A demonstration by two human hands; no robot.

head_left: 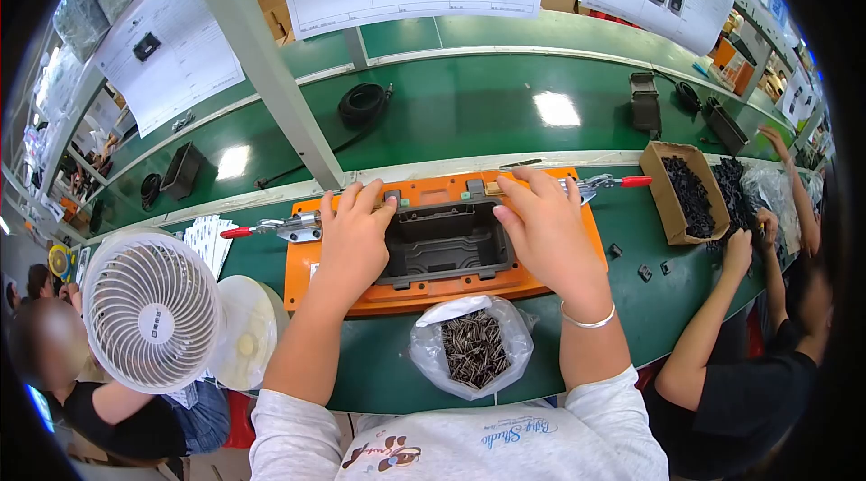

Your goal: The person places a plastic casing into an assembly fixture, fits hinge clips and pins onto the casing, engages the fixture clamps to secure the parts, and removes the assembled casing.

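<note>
A dark grey plastic case (446, 246), open at the top, sits in an orange fixture (424, 300) on the green bench. My left hand (356, 233) rests at the case's upper left corner, its fingers bent over the edge by a small green piece. At the upper right corner, my right hand (550, 228) lies over the rim with its fingers apart. Whether either hand pinches a small part is hidden. Red-handled toggle clamps (302, 226) stand at both sides of the fixture. Below it is a plastic bag of screws (474, 348).
A white fan (155, 311) stands at the left. A cardboard box of black parts (690, 195) is at the right, near a co-worker's hands (740, 251). Small black pieces (644, 272) lie beside the fixture. Behind runs a green conveyor (451, 120) with cables and cases.
</note>
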